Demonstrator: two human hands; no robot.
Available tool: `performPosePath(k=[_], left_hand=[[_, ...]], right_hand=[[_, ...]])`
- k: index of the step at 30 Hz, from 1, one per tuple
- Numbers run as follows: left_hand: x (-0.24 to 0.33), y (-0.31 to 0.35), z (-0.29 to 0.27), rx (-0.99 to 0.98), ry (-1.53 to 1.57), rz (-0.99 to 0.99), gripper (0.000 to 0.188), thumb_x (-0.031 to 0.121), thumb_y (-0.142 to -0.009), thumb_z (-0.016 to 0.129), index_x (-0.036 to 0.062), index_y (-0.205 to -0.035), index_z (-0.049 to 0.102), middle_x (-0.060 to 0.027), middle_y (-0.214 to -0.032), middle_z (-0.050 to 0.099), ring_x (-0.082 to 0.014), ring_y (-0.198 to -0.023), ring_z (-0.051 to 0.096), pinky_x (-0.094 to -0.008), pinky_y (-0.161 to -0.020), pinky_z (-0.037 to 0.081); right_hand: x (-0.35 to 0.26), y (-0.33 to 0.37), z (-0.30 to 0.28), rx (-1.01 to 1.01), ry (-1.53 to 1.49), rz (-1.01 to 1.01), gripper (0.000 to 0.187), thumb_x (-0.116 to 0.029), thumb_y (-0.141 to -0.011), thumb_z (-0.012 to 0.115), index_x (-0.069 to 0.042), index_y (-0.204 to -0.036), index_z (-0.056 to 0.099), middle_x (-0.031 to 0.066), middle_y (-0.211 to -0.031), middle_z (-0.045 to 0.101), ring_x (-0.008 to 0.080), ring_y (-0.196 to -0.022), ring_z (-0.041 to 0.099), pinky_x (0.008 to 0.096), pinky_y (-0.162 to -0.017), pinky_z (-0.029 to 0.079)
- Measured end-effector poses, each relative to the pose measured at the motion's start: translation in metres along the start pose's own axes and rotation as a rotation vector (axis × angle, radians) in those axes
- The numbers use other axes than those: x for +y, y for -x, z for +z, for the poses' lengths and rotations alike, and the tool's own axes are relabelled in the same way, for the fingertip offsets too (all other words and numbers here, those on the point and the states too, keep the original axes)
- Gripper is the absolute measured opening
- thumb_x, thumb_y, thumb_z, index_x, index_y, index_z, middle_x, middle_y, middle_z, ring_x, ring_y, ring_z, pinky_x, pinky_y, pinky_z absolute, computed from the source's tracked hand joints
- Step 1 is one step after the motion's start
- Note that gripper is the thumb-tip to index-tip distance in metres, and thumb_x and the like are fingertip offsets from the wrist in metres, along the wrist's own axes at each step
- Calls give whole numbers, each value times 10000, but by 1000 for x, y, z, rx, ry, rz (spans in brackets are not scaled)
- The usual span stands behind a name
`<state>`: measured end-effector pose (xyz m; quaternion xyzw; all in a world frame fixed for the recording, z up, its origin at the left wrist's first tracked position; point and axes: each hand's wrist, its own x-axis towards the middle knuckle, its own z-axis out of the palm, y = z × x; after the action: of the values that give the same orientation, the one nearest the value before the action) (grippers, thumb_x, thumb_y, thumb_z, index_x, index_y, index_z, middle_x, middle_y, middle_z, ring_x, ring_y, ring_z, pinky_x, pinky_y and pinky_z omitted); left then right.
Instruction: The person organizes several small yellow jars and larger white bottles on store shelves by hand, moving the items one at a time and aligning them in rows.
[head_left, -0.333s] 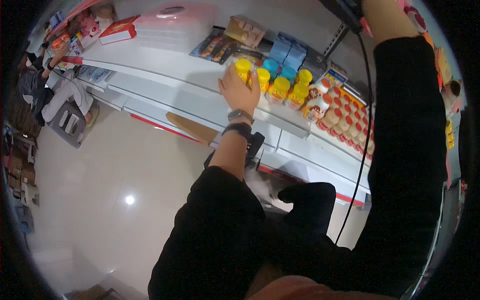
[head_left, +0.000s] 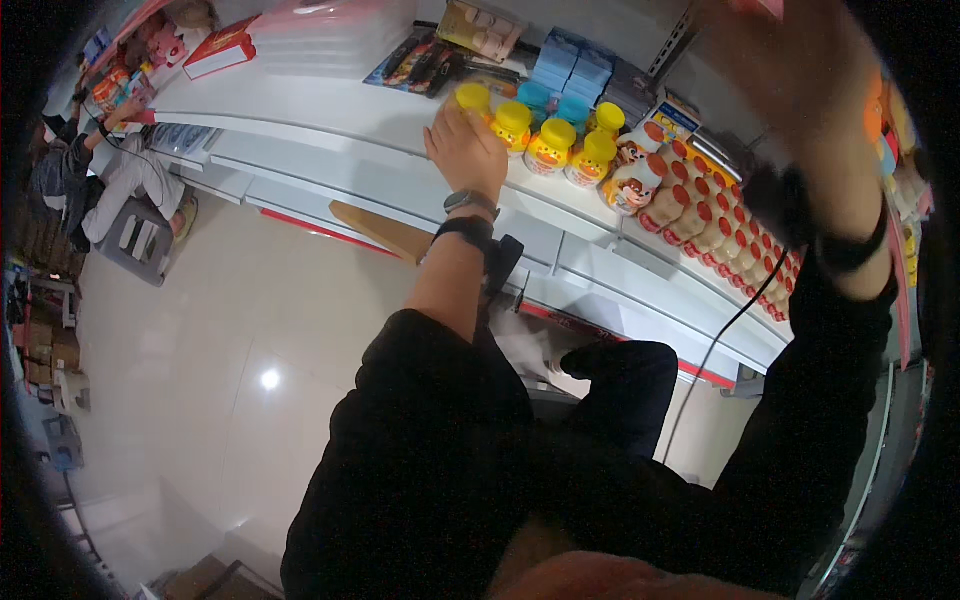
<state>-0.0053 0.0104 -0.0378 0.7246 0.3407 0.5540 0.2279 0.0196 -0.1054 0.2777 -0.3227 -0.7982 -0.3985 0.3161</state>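
Observation:
My left hand (head_left: 467, 150), with a watch and a black band at the wrist, is closed around a yellow-lidded bottle (head_left: 472, 97) on the upper white shelf. Its palm hides most of that bottle's body. To its right stand matching yellow-lidded bottles with a duck face, such as this bottle (head_left: 550, 147), and blue-lidded bottles (head_left: 572, 108) behind them. My right hand (head_left: 800, 85) is raised at the upper right, smeared by motion, so its fingers cannot be read. A bit of pink shows above it.
White bottles with a cartoon animal (head_left: 632, 187) and rows of small red-capped bottles (head_left: 715, 220) fill the shelf's right. Behind are blue boxes (head_left: 570, 68), carded tools (head_left: 412, 66) and a clear plastic bin (head_left: 335, 45). A black cable (head_left: 715, 345) hangs from my right wrist. Far left, another person (head_left: 120, 180) sits.
My right hand has come down into view from the top right edge, blurred. The bottle in my left hand has shifted slightly away from its neighbours. The whole view has turned a little.

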Motion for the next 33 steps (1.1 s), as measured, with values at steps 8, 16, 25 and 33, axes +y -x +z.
performPosePath(k=[8, 16, 25, 33], left_hand=[[35, -2, 4, -44, 50, 50, 396, 219, -913, 458, 44, -1268, 473, -154, -1151, 560, -345, -1118, 515, -565, -1038, 285], [33, -4, -2, 9, 74, 10, 366, 186, -888, 477, 44, -1223, 510, -157, -1092, 574, -362, -1077, 521, -555, -1020, 308], [30, -8, -1, 125, 101, 68, 340, 147, -864, 495, 10, -1174, 519, -195, -1037, 568, -403, -975, 526, -493, -851, 401], [35, -3, -4, 158, 56, 101, 495, 310, -873, 572, -11, -1237, 477, -223, -1085, 568, -411, -1006, 531, -509, -874, 406]], right_hand=[[-63, 69, 0, -506, 305, 268, 365, -235, -843, 615, -163, -1198, 568, 84, -1098, 563, 280, -940, 615, 403, -729, 540], [44, 141, 85, -670, 256, 732, 375, -235, -839, 671, -103, -1173, 561, 169, -1189, 570, 358, -1067, 577, 432, -897, 472], [60, 159, 131, -937, 165, 821, 328, -261, -872, 642, -114, -1149, 544, 172, -1121, 590, 360, -1037, 578, 427, -880, 471], [63, 182, 136, -1017, -52, 823, 385, -294, -804, 697, -83, -1106, 585, 206, -1077, 609, 373, -1037, 574, 447, -870, 462]])
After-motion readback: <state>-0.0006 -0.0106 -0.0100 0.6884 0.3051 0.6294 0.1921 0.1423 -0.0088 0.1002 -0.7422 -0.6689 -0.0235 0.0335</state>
